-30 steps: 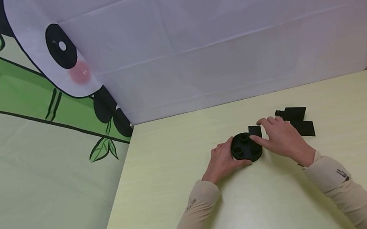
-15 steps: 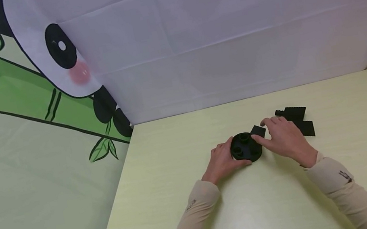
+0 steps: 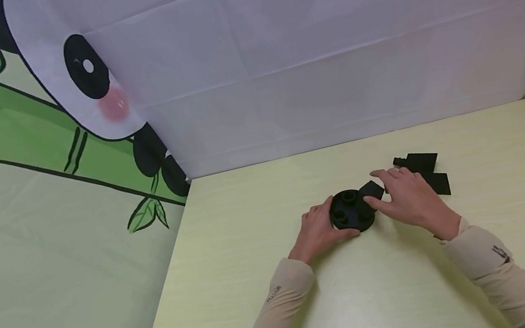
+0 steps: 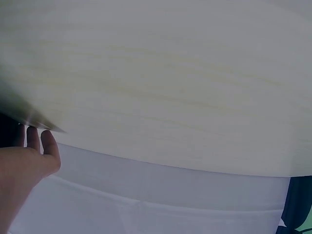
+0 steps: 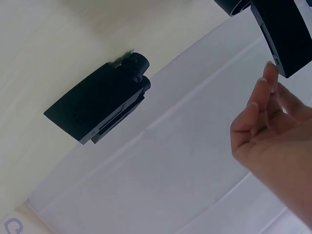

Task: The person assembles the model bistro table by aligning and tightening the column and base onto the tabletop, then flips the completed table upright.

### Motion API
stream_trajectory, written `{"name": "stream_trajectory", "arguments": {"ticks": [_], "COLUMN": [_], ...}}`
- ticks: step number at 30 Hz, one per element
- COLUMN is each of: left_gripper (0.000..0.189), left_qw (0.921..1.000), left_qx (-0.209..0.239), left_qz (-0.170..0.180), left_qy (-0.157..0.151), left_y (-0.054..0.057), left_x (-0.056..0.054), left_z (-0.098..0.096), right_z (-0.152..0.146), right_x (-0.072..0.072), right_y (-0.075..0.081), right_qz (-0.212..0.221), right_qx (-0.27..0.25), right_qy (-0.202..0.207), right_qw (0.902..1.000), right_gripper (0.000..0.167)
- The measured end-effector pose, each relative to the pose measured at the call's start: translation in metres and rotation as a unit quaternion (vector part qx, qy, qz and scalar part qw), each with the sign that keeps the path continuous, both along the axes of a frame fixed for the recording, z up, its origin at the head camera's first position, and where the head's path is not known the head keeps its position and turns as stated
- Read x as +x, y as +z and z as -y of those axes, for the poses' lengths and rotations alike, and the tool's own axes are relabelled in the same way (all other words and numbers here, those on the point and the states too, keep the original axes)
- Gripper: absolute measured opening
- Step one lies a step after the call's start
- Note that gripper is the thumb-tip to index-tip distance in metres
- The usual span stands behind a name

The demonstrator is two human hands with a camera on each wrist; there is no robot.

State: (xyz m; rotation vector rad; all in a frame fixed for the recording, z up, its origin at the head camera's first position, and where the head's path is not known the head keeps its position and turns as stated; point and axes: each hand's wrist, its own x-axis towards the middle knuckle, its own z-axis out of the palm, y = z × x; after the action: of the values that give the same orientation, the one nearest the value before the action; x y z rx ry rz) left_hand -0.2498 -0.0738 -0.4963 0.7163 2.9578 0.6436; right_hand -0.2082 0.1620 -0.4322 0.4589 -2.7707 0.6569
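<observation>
A round black base (image 3: 354,221) with raised ring-shaped sockets sits on the table, and my left hand (image 3: 323,226) grips its left rim between thumb and fingers. At the base's upper right edge is a flat-faced black block (image 3: 371,190), turned at an angle. Thumb and fingers of my right hand (image 3: 408,200) pinch this block. In the right wrist view, fingertips touch the lower side of the black block (image 5: 285,39). Only part of my left hand (image 4: 29,161) shows in the left wrist view, where the base is mostly out of frame.
To the right of the right hand lie two similar black blocks, one farther back (image 3: 422,161) with a round knob at its end and one nearer (image 3: 439,184). A white cloth (image 3: 333,87) hangs behind the pale table (image 3: 249,207).
The black block has turned clockwise and shifted slightly right at the base's edge, with my right hand moving along. My left hand and the base stay in place.
</observation>
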Motion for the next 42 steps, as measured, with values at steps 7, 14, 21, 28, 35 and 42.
{"name": "stream_trajectory", "arguments": {"ticks": [7, 14, 21, 28, 35, 42], "left_gripper": [0.098, 0.096, 0.096, 0.096, 0.094, 0.095], "left_qw": [1.0, 1.0, 1.0, 0.9999, 0.9999, 1.0], "left_qx": [0.001, 0.001, 0.003, 0.0, -0.003, -0.004], "left_qz": [0.004, 0.002, 0.004, 0.01, 0.007, 0.005], "left_qy": [-0.002, -0.005, -0.005, -0.005, -0.007, -0.006], "left_y": [-0.002, -0.002, -0.001, -0.003, -0.003, -0.003], "left_x": [-0.001, -0.003, -0.002, -0.003, -0.003, -0.003], "left_z": [0.001, 0.001, 0.001, 0.001, 0.001, 0.001], "right_z": [-0.003, -0.005, -0.005, -0.004, -0.003, -0.002], "right_x": [0.0, 0.004, 0.005, 0.008, 0.008, 0.01], "right_y": [0.001, 0.004, -0.004, -0.004, -0.009, -0.004], "right_qz": [-0.009, 0.005, -0.002, -0.017, -0.035, -0.037], "right_qx": [0.01, 0.007, 0.003, 0.004, 0.001, 0.013], "right_qy": [0.022, 0.024, 0.032, 0.008, 0.005, 0.004], "right_qw": [0.9997, 0.9997, 0.9995, 0.9998, 0.9994, 0.9992], "right_gripper": [0.051, 0.06, 0.048, 0.05, 0.047, 0.042]}}
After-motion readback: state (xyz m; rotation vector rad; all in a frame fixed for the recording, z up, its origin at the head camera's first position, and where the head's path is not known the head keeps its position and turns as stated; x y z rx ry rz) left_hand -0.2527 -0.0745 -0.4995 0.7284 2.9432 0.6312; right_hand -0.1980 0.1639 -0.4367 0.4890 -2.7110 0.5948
